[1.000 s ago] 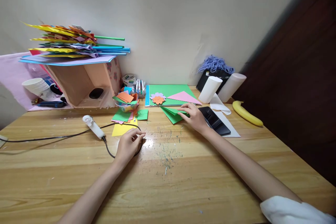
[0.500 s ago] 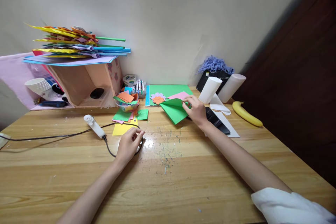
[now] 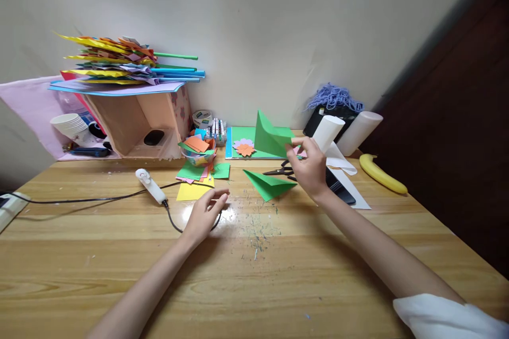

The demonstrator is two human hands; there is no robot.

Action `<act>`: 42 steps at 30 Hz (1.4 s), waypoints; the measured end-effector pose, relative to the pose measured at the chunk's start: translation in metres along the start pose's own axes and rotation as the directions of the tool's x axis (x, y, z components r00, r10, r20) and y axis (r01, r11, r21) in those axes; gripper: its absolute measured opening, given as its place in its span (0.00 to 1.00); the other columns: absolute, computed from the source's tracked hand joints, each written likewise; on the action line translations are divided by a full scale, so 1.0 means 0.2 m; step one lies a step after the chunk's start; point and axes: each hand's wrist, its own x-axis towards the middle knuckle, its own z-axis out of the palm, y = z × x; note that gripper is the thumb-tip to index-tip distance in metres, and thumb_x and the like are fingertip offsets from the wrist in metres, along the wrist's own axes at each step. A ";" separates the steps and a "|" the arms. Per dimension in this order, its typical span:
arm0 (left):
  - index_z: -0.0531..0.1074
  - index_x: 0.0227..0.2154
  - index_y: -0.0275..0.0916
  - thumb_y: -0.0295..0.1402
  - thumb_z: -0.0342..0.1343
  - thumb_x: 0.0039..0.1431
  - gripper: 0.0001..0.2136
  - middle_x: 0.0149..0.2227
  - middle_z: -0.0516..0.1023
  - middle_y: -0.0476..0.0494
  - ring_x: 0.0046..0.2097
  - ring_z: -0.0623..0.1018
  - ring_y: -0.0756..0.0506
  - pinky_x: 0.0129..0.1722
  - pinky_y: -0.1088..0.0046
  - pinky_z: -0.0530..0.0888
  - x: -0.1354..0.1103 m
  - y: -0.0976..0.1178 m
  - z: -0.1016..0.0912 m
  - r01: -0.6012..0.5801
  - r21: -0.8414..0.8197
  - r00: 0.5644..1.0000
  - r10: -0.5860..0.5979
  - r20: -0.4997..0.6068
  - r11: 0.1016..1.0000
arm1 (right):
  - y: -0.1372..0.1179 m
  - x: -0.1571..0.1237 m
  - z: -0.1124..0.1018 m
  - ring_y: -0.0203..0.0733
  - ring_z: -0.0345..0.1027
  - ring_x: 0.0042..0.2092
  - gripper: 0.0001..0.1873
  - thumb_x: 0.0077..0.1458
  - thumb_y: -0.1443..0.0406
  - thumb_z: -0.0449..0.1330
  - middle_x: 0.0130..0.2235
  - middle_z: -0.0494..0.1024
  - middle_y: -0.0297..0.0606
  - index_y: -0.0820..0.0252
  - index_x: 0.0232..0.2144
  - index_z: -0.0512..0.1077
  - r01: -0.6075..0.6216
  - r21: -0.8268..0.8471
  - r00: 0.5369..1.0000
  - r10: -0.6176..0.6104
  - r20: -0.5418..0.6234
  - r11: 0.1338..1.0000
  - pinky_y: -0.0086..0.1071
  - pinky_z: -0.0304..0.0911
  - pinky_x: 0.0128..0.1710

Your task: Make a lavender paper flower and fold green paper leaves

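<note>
My right hand (image 3: 308,168) is raised above the table and pinches a green sheet of paper (image 3: 272,139) by its lower right corner; the sheet stands up, creased and bent. Below it, a second folded green piece of paper (image 3: 267,185) lies on the table. Scissors (image 3: 281,170) with dark handles lie just behind that piece, partly covered by my right hand. My left hand (image 3: 204,215) rests low over the table with fingers loosely stretched and nothing in them, beside a black cable (image 3: 175,222) and a yellow paper sheet (image 3: 194,192).
Paper flowers (image 3: 243,147) lie on a green pad at the wall. A bowl of paper scraps (image 3: 199,151), a white glue gun (image 3: 150,186) and an open box (image 3: 131,122) are left. White rolls (image 3: 328,132), a black phone-like object (image 3: 340,188) and a banana (image 3: 382,175) are right.
My right hand has lifted one green sheet up off the other, uncovering the scissors. My left hand stays low, its fingers a little straighter. The view has shifted slightly.
</note>
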 end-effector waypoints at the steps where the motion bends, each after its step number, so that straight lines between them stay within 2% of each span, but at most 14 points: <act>1: 0.70 0.42 0.37 0.45 0.51 0.52 0.20 0.46 0.72 0.38 0.47 0.72 0.41 0.44 0.66 0.69 0.00 0.00 0.00 0.036 -0.128 0.999 -0.031 0.036 0.991 | -0.05 -0.04 -0.02 0.40 0.62 0.31 0.05 0.54 0.64 0.52 0.29 0.70 0.37 0.57 0.30 0.66 0.000 0.046 0.999 -0.003 0.053 0.999 0.33 0.59 0.32; 4: 0.66 0.48 0.36 0.51 0.54 0.46 0.29 0.53 0.66 0.32 0.55 0.65 0.37 0.51 0.60 0.65 0.01 -0.01 0.01 0.111 -0.477 0.987 -0.040 0.158 0.872 | -0.17 -0.18 -0.03 0.39 0.63 0.29 0.04 0.54 0.65 0.53 0.28 0.71 0.36 0.56 0.30 0.67 0.049 0.188 0.962 -0.096 0.254 0.981 0.32 0.59 0.31; 6: 0.63 0.50 0.37 0.50 0.58 0.42 0.33 0.56 0.61 0.33 0.57 0.61 0.37 0.54 0.60 0.62 0.02 -0.02 0.02 0.123 -0.558 0.979 -0.009 0.203 0.820 | -0.21 -0.27 -0.03 0.40 0.65 0.31 0.04 0.53 0.65 0.53 0.29 0.72 0.37 0.56 0.31 0.68 0.028 0.288 0.913 -0.142 0.383 0.957 0.32 0.59 0.31; 9: 0.60 0.53 0.39 0.42 0.64 0.39 0.36 0.59 0.57 0.36 0.59 0.58 0.38 0.56 0.62 0.60 0.01 -0.02 0.02 0.091 -0.461 0.986 -0.014 0.167 0.883 | -0.25 -0.36 -0.01 0.39 0.65 0.29 0.04 0.53 0.64 0.53 0.26 0.71 0.35 0.55 0.29 0.68 -0.129 0.367 0.885 -0.060 0.462 0.921 0.31 0.59 0.29; 12: 0.60 0.53 0.40 0.38 0.65 0.38 0.36 0.57 0.61 0.37 0.57 0.63 0.38 0.53 0.63 0.64 0.00 -0.01 0.01 0.097 -0.325 0.995 -0.084 0.055 0.941 | -0.26 -0.39 0.01 0.36 0.64 0.27 0.05 0.53 0.61 0.54 0.24 0.68 0.32 0.55 0.27 0.64 -0.368 0.456 0.842 0.082 0.533 0.810 0.29 0.58 0.27; 16: 0.69 0.43 0.35 0.41 0.62 0.42 0.24 0.45 0.74 0.36 0.43 0.75 0.39 0.40 0.64 0.73 -0.01 -0.02 -0.01 0.277 -0.319 0.961 -0.258 0.101 0.906 | -0.22 -0.40 0.08 0.32 0.57 0.22 0.10 0.53 0.57 0.54 0.20 0.61 0.27 0.56 0.28 0.60 -0.650 0.470 0.703 0.236 0.671 0.598 0.25 0.53 0.22; 18: 0.72 0.38 0.34 0.42 0.61 0.42 0.21 0.40 0.77 0.36 0.39 0.77 0.40 0.36 0.66 0.74 -0.01 -0.04 -0.01 0.313 -0.299 0.950 -0.303 0.082 0.901 | -0.17 -0.41 0.12 0.32 0.55 0.22 0.11 0.53 0.55 0.52 0.20 0.59 0.26 0.56 0.28 0.60 -0.699 0.427 0.644 0.245 0.725 0.574 0.24 0.53 0.21; 22: 0.74 0.32 0.33 0.42 0.62 0.40 0.18 0.37 0.78 0.38 0.37 0.77 0.40 0.32 0.68 0.74 0.01 -0.07 -0.01 0.235 -0.145 0.965 -0.249 -0.087 0.961 | -0.03 -0.40 0.21 0.36 0.64 0.30 0.15 0.55 0.55 0.48 0.27 0.68 0.32 0.58 0.26 0.64 -0.693 0.359 0.559 0.153 0.815 0.625 0.28 0.61 0.30; 24: 0.73 0.32 0.34 0.41 0.62 0.40 0.17 0.37 0.78 0.39 0.37 0.77 0.41 0.32 0.68 0.73 0.02 -0.07 -0.01 0.211 -0.092 0.964 -0.223 -0.146 0.973 | 0.03 -0.37 0.23 0.38 0.66 0.33 0.15 0.57 0.57 0.46 0.29 0.71 0.34 0.58 0.27 0.66 -0.597 0.334 0.591 0.117 0.798 0.729 0.31 0.62 0.35; 27: 0.72 0.34 0.35 0.39 0.61 0.42 0.17 0.38 0.78 0.40 0.38 0.77 0.41 0.35 0.68 0.73 0.02 -0.07 -0.02 0.213 -0.093 0.957 -0.227 -0.184 0.973 | 0.09 -0.33 0.22 0.40 0.67 0.37 0.11 0.56 0.61 0.48 0.35 0.74 0.38 0.59 0.32 0.68 -0.399 0.261 0.698 0.107 0.708 0.879 0.34 0.60 0.39; 31: 0.71 0.35 0.34 0.40 0.61 0.42 0.18 0.40 0.77 0.38 0.40 0.76 0.41 0.38 0.66 0.73 0.03 -0.08 -0.02 0.211 -0.126 0.947 -0.234 -0.219 0.969 | 0.07 -0.36 0.19 0.39 0.67 0.36 0.14 0.52 0.66 0.54 0.37 0.73 0.39 0.57 0.43 0.65 -0.128 0.336 0.829 -0.085 0.553 0.933 0.33 0.62 0.38; 34: 0.71 0.36 0.33 0.41 0.61 0.41 0.20 0.41 0.76 0.36 0.41 0.76 0.40 0.38 0.65 0.73 0.03 -0.08 -0.03 0.207 -0.156 0.943 -0.240 -0.229 0.966 | 0.01 -0.44 0.17 0.39 0.67 0.37 0.19 0.51 0.70 0.53 0.37 0.74 0.38 0.51 0.46 0.66 0.114 0.429 0.754 -0.359 0.550 0.896 0.33 0.63 0.37; 36: 0.71 0.36 0.33 0.42 0.62 0.41 0.21 0.40 0.76 0.36 0.41 0.76 0.39 0.37 0.65 0.73 0.03 -0.08 -0.03 0.226 -0.177 0.942 -0.261 -0.208 0.958 | -0.02 -0.48 0.17 0.39 0.67 0.37 0.20 0.52 0.71 0.51 0.36 0.74 0.38 0.49 0.46 0.67 0.173 0.445 0.690 -0.430 0.581 0.879 0.32 0.63 0.35; 42: 0.70 0.39 0.33 0.38 0.67 0.33 0.26 0.39 0.77 0.38 0.39 0.76 0.40 0.37 0.66 0.73 0.00 -0.06 -0.02 0.302 -0.285 0.950 -0.312 0.010 0.910 | -0.03 -0.52 0.19 0.41 0.68 0.37 0.15 0.52 0.66 0.56 0.35 0.74 0.41 0.54 0.43 0.71 0.118 0.510 0.723 -0.426 0.544 0.852 0.32 0.65 0.33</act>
